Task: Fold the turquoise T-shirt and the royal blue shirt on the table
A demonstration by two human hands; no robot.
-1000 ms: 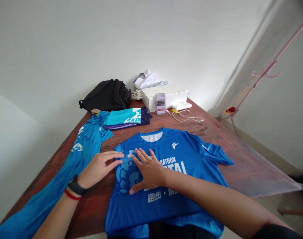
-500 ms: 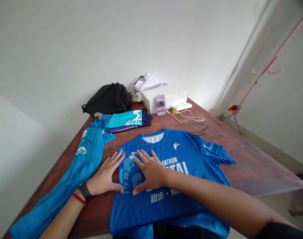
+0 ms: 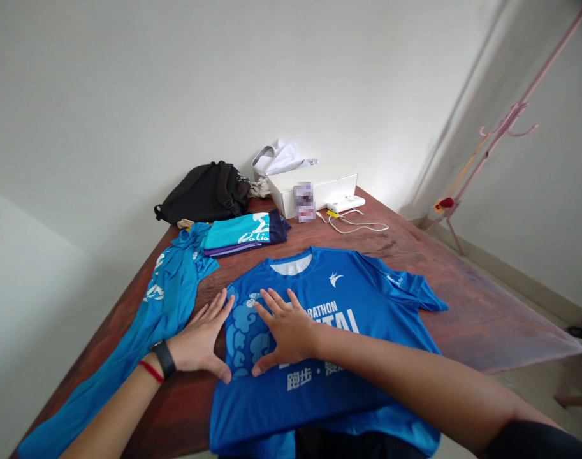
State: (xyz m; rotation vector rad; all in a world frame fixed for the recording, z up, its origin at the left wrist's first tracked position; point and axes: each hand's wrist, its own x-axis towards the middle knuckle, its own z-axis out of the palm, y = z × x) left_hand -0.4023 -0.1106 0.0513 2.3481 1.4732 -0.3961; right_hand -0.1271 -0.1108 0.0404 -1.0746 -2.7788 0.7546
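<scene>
A reddish-brown wooden table [image 3: 486,319] stands against a white wall [image 3: 128,95], with a pink coat rack [image 3: 508,124] off to the right. At the far end we see a black backpack [image 3: 202,194], a white box [image 3: 314,188] with a blurred label, and a white charger [image 3: 345,204] trailing a white cable [image 3: 357,226]. A folded stack of teal and purple clothes [image 3: 238,233] lies nearer.

The blue running T-shirt [image 3: 329,299] lies flat mid-table, collar pointing away from the person, with its lower part running out of view. The 2 hands are apart, open and not gripping: the right hand [image 3: 285,335] is spread on the printed chest, and the left hand [image 3: 197,338] is set against the shirt's left edge. A second blue garment [image 3: 161,299] lies bunched just beside the left forearm.

We judge that sideways pressure could ruck the fabric under either palm. The black wristband [image 3: 164,358] could snag the neighbouring garment. We cannot see the table's near edge, so the shirt could slip there unnoticed.
</scene>
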